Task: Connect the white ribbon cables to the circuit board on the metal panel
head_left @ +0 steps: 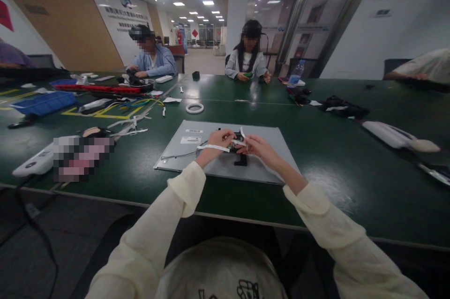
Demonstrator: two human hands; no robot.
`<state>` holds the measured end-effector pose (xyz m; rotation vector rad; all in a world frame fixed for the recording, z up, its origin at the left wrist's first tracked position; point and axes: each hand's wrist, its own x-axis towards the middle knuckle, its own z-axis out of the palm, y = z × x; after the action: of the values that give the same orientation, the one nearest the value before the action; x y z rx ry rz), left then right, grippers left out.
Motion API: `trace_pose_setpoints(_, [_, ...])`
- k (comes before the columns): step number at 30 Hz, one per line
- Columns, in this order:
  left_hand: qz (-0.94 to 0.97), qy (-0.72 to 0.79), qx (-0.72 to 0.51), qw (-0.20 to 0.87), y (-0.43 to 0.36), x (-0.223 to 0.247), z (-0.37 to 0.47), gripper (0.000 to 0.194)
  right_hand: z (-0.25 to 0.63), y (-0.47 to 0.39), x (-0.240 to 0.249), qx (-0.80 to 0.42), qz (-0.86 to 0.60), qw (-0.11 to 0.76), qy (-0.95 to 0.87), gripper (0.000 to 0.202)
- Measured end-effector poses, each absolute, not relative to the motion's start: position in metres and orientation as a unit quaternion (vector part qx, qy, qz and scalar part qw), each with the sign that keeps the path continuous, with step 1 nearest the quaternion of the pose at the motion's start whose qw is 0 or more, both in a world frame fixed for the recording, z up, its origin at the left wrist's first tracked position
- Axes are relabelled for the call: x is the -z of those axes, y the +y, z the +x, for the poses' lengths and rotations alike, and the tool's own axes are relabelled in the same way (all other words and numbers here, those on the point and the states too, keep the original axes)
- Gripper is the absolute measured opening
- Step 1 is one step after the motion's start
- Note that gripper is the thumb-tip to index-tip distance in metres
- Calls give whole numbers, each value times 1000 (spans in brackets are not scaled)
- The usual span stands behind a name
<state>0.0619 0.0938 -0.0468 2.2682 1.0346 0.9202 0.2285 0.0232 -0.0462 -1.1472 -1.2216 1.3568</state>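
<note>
A flat, pale grey panel [272, 136] lies on the dark green surface [337, 158], near the edge and directly before the person. It has a smooth, dull face, with white labels [191, 140] toward its far left and a thin grey cable [179, 155] running across its left part. A black part [241, 160] sits around its middle, partly covered by the fingers.

Both hands are over this middle. The left hand [218, 140] has its fingers curled in toward the thumb; whether they grip anything cannot be told. A narrow white band [214, 148] lies across it near the wrist. The right hand [260, 148], just beside it, has thumb and forefinger pinched together on a curved white strip [243, 133]. A white ring-shaped roll [195, 111] lies on the surface beyond the panel, to the left.
</note>
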Motion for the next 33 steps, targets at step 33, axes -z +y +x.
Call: trace_pose_setpoints(33, [802,399,-429,117,116,61,46,25,234,78,40,-349,-585,554,-478,35])
